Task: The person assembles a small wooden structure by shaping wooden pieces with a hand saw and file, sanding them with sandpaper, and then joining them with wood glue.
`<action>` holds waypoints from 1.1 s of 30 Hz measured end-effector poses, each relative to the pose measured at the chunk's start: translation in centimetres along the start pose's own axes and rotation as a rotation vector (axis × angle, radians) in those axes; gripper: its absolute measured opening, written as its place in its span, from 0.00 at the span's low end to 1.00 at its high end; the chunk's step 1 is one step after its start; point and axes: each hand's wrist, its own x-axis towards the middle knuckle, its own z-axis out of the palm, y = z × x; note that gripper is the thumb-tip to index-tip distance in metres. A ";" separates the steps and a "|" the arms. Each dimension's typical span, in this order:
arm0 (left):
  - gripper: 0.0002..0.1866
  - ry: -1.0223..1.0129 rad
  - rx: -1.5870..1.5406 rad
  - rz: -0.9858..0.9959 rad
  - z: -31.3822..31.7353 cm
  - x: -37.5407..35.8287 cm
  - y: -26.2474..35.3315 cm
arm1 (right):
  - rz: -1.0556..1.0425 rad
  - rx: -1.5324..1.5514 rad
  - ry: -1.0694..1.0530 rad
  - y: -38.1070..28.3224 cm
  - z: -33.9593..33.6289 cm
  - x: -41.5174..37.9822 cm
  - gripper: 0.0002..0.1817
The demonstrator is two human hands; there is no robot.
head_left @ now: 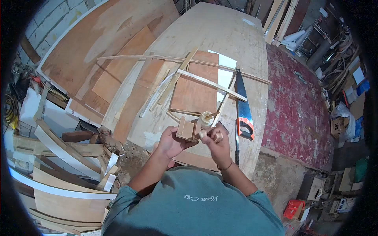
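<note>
- Right now the left hand (170, 142) is closed around a small wooden block (186, 129), held up just above the near edge of the desk (244, 39).
- Meanwhile the right hand (215, 142) is curled shut on a small light piece (217, 136), pressed close against the block's right side; what that piece is, I cannot tell.
- Just behind the two hands stands a small jar (205, 119) with a thin stick (212, 115) poking out of its mouth.
- Directly beyond the jar lies a reddish board (195, 92), flat on the desk, with a white sheet (225, 70) showing at its far right corner.
- Across that board run several thin wooden strips (208, 83), crossing one another at angles and reaching over toward the desk's right edge.
- To the right of the hands a handsaw (243, 104) lies along the desk edge, orange-and-black handle nearest the person, blade pointing away.
- On the left, big plywood sheets (106, 43) lean over that side of the desk and cover it.
- Down at lower left a heap of offcuts (67, 157) crowds the floor beside the person.
- Further out, the far end of the desk shows bare wood, and the red floor (295, 114) runs along the right side up to the clutter by the wall.
</note>
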 end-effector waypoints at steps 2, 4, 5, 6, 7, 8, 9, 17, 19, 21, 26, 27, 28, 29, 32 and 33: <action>0.35 -0.028 -0.052 0.002 -1.5 -0.3 1.0 | 0.058 0.092 0.046 2.0 -0.1 0.9 0.11; 0.33 -0.022 -0.054 0.016 -1.8 -0.9 1.9 | 0.117 0.137 0.148 5.1 -0.5 1.6 0.08; 0.30 -0.018 -0.053 0.032 -1.9 -1.2 2.4 | 0.119 0.137 0.149 6.8 -0.7 1.8 0.08; 0.30 -0.017 -0.055 0.030 -2.0 -1.4 2.7 | 0.153 -0.001 0.187 8.9 -1.1 2.0 0.07; 0.30 -0.031 -0.083 0.036 -2.2 -1.6 3.2 | 0.185 -0.139 0.223 11.1 -1.6 2.1 0.07; 0.29 -0.045 -0.112 0.041 -2.3 -1.7 3.5 | 0.200 -0.190 0.250 13.3 -2.2 2.3 0.09; 0.29 -0.046 -0.111 0.040 -2.5 -1.7 3.9 | 0.199 -0.190 0.251 14.6 -2.3 2.6 0.09; 0.30 -0.041 -0.053 -0.051 -8.5 1.3 4.7 | 0.295 -0.133 0.162 15.8 -2.8 3.1 0.16; 0.30 -0.034 -0.063 -0.077 -10.5 2.5 4.0 | 0.305 -0.188 0.149 14.9 -3.1 3.0 0.16; 0.30 0.148 0.068 -0.070 -12.4 3.4 3.0 | 0.324 -0.241 0.131 14.6 -3.3 2.8 0.17; 0.27 0.433 0.128 -0.082 -17.8 5.1 1.3 | 0.542 0.161 0.087 15.8 -4.6 2.7 0.19; 0.25 0.506 0.144 -0.089 -18.8 5.3 0.9 | 0.543 0.160 0.087 15.8 -4.7 2.7 0.19; 0.25 0.507 0.142 -0.088 -20.0 5.5 0.6 | 0.571 0.206 0.087 15.6 -4.7 2.8 0.19; 0.24 0.553 0.272 -0.086 -21.2 5.8 0.2 | 0.600 0.253 0.086 15.4 -4.6 2.8 0.19; 0.22 0.602 0.483 -0.072 -23.8 5.9 -0.6 | 0.555 0.256 0.062 15.1 -4.3 3.1 0.13; 0.21 0.598 0.564 -0.064 -24.3 5.9 -0.8 | 0.556 0.255 0.058 15.2 -4.3 3.2 0.13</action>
